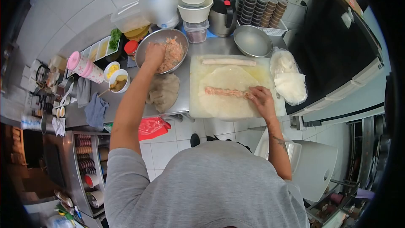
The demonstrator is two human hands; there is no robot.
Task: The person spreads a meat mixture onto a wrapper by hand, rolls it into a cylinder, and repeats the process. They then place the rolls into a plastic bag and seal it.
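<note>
My left hand (155,55) reaches into a metal bowl (183,65) of pinkish-orange shredded filling (174,52). Its fingers are hidden by the back of the hand. On a white cutting board (196,112) lies a thin round wrapper sheet (225,78). Across that sheet runs a strip of filling (221,91). My right hand (262,100) is closed with its fingertips on the strip's right end. Behind the sheet, a finished-looking pale roll (228,62) rests along the board's far side.
Right of the board sits a plastic bag of wrapper sheets (290,82). A metal pan (253,41), a steel jug (222,14) and stacked sauce cups (257,8) stand behind. A crumpled cloth (163,93), small bowls (119,81) and a pink tumbler (85,66) are at left.
</note>
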